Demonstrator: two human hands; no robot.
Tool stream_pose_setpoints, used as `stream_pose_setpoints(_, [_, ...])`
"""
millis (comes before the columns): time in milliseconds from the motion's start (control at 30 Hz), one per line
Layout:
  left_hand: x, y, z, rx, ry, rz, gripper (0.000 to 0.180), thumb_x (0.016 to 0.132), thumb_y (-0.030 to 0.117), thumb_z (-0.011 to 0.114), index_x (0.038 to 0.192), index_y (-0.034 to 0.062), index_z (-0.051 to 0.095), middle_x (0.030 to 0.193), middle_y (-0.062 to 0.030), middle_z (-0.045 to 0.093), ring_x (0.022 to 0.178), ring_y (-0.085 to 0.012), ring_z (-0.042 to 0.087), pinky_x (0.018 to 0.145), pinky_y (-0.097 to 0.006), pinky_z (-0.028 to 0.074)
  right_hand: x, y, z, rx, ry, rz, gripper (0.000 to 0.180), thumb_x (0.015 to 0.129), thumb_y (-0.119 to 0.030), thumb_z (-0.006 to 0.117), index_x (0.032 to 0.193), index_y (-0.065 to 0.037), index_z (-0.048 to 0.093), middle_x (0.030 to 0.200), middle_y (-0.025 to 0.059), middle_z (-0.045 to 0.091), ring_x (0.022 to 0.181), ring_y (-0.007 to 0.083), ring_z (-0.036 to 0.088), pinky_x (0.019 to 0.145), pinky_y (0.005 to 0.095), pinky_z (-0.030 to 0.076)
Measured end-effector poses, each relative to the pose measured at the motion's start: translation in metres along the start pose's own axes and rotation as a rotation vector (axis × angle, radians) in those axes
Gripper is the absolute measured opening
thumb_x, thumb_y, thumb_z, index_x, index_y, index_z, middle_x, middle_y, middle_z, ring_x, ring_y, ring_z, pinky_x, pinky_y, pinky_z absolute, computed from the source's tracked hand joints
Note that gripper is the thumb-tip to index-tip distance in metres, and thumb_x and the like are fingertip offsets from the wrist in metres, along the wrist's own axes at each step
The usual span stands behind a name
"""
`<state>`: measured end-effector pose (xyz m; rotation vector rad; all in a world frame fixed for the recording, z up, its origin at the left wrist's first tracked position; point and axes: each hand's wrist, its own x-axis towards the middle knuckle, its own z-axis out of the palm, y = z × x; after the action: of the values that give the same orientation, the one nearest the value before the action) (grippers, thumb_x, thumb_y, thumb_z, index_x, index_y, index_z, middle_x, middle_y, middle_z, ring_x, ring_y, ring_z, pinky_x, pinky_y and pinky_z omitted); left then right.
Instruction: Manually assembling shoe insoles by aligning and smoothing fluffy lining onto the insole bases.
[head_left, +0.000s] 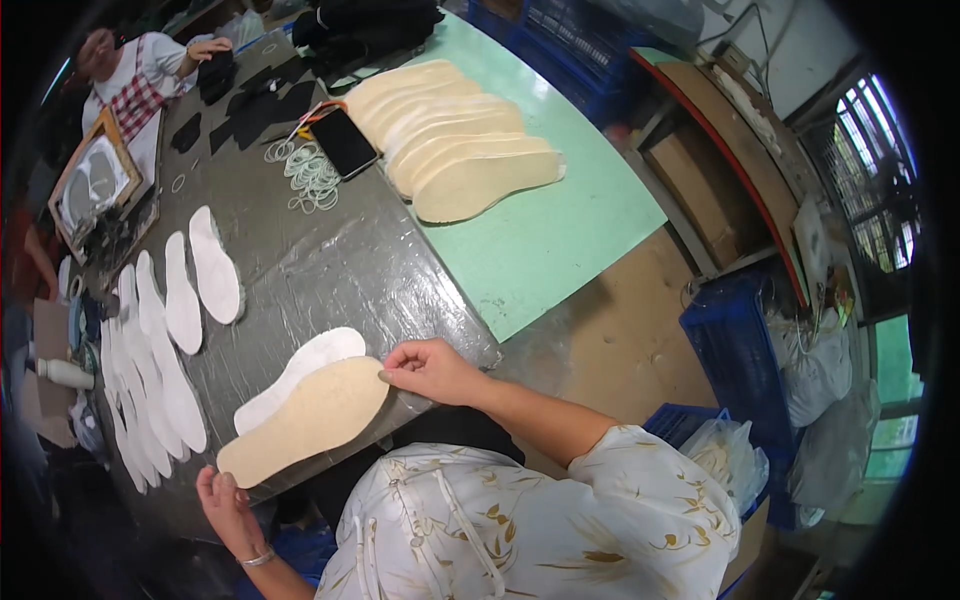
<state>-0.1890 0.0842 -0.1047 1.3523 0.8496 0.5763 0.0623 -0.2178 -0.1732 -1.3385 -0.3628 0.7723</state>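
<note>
Left hand [222, 497]: resting at the heel end of the tan insole [305, 422], fingertips touching its edge, fingers loosely bent, not clenching around anything
Right hand [430, 370]: pinching the toe end of the tan insole between thumb and fingers, a light grip on the edge
Tan insole: lying flat at the near edge of the grey worktop [330, 260], stretching between the two hands
Long axis: running from lower left (heel) to upper right (toe), slanting across the person's front
Which hand is nearer: both are touching it, one at each end; the right is the one actually gripping
White insole [300, 375]: lying just beyond the tan one, partly covered by it, on nearly the same slant
Row of white insoles [160, 350]: overlapping along the left of the worktop, well apart from the hands
Tan stack [455, 140]: fanning out on the green board [560, 240] at the far side
Phone [343, 141]: lying dark-screened beside a heap of white rings [310, 175]
Another person [140, 75]: sitting at the far end, one hand on black pieces
Blue crates [735, 340]: standing on the floor to the right
</note>
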Motion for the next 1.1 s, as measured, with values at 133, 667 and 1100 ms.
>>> stream_pose_setpoints(133, [0.009, 0.002, 0.018, -0.066, -0.07, 0.012, 0.032, 0.092, 0.007, 0.062, 0.12, 0.0038, 0.046, 0.095, -0.0026, 0.06, 0.075, -0.0055, 0.052, 0.063, -0.019, 0.04, -0.003, -0.001, -0.013, -0.001, 0.082, -0.067, 0.019, 0.09, -0.014, 0.068, 0.1, 0.001, 0.066, 0.081, -0.001, 0.064, 0.07, 0.0042, 0.056, 0.063, 0.0212, 0.047])
stream_pose_setpoints(667, [0.027, 0.185, 0.041, 0.89, 0.205, 1.422, 0.046, 0.096, 0.044, 0.056, 0.115, 0.0026, 0.065, 0.112, -0.0163, 0.065, 0.091, -0.0288, 0.064, 0.076, -0.043, 0.051, 0.052, -0.055, -0.198, 0.168, 0.407, 0.291, 0.059, 0.087, -0.008, 0.049, 0.142, 0.006, 0.032, 0.077, 0.011, 0.063, 0.049, 0.0134, 0.05, 0.051, 0.03, 0.052])
stream_pose_setpoints(1100, [-0.014, 0.159, 0.064, -0.039, -0.334, 0.742, 0.03, 0.08, -0.005, 0.071, 0.103, 0.0038, 0.052, 0.093, -0.0072, 0.06, 0.084, -0.013, 0.058, 0.077, -0.027, 0.048, 0.04, -0.073, -0.092, -0.292, 0.263, -0.067, 0.033, 0.093, -0.013, 0.056, 0.121, 0.004, 0.061, 0.074, 0.0047, 0.062, 0.052, 0.0069, 0.05, 0.048, 0.0212, 0.041])
